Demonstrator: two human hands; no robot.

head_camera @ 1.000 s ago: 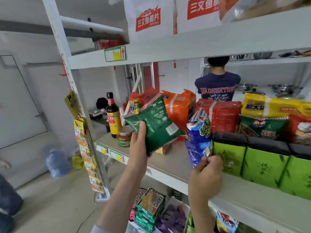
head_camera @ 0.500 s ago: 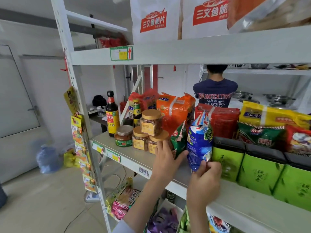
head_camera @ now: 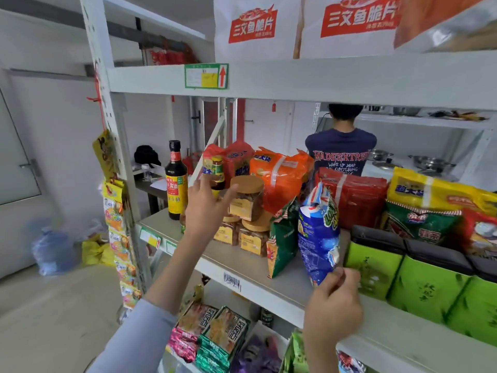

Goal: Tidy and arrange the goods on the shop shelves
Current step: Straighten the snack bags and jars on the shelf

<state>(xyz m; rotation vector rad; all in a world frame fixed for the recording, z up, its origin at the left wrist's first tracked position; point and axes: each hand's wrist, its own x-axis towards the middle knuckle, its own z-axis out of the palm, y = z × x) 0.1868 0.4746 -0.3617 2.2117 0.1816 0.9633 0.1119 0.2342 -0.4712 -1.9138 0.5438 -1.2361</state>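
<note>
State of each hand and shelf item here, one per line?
left hand: open, fingers spread, beside the jars
right hand: pinches the bottom of the blue bag
blue bag: upright, held
green bag: standing on the shelf, unheld
jars: stacked, lids on
soy sauce bottle: upright, capped

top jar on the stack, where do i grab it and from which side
Wrap the round body of the top jar below the tan lid, from the front left, where the left hand hovers open. An orange pack crowds its back and right.

glossy plastic blue snack bag (head_camera: pixel 318 238), matt painted-metal shelf (head_camera: pixel 269 275), clear plastic jars (head_camera: pixel 246 200)
</note>
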